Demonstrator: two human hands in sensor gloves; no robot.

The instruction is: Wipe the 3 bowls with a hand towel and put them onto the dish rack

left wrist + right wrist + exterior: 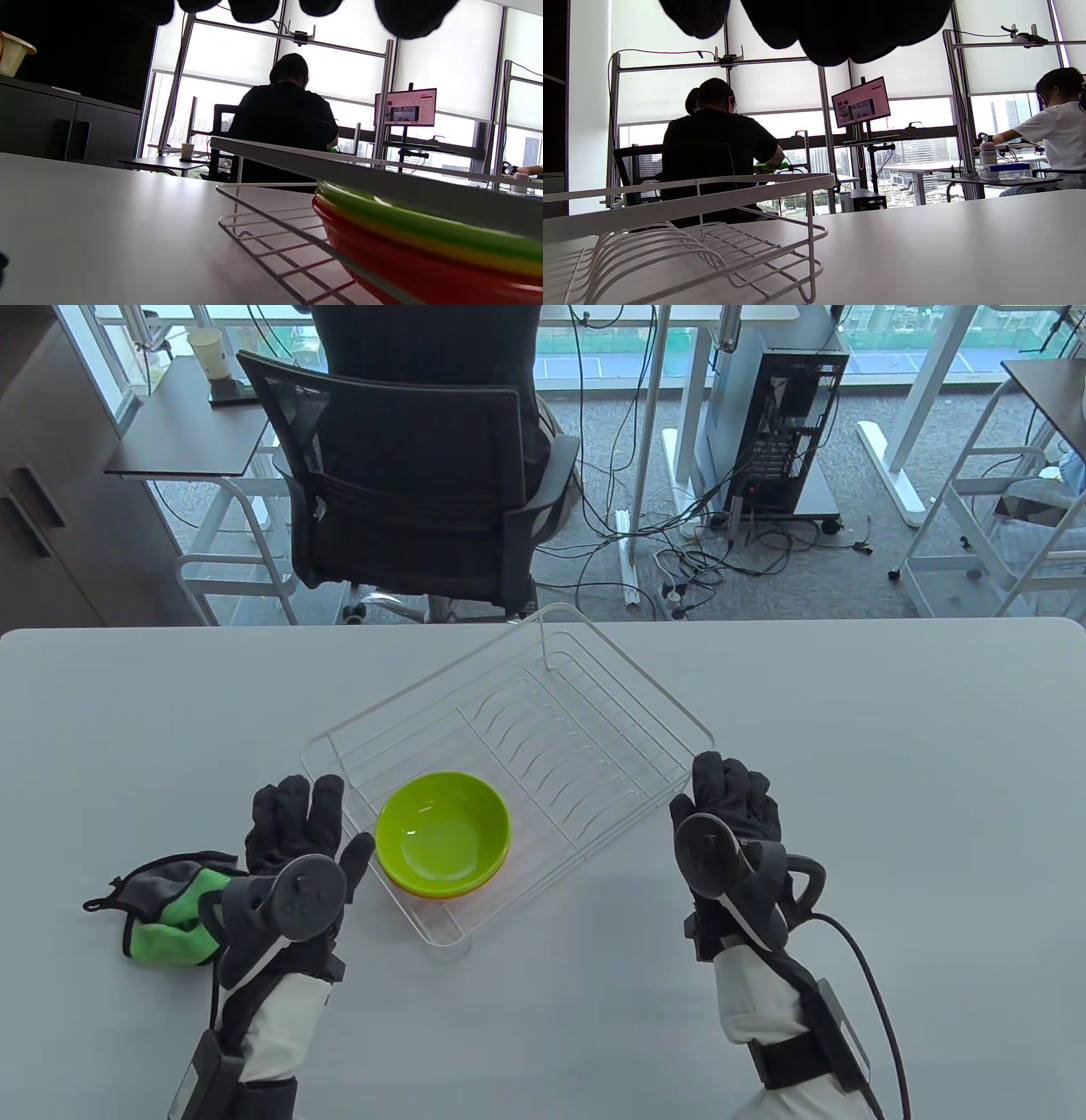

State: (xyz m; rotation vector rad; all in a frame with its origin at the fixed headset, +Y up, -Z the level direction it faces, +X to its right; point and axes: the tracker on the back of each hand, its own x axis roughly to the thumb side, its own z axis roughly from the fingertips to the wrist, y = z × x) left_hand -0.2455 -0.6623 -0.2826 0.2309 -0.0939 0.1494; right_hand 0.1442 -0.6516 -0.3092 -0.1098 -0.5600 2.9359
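Left hand (293,848) and right hand (730,823), grips slack and empty, flank dish rack (594,678); stacked bowls (443,836) inside.

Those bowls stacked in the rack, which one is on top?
The green bowl is on top, nested in the stack. The left wrist view shows a yellow bowl under it and a red bowl lowest.

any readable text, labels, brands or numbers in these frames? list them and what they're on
None can be read.
Monitor: a pink screen with window content, too blurred to read.
Paper cup: print too small to read.
Bowls, dish rack, towel: no markings visible.
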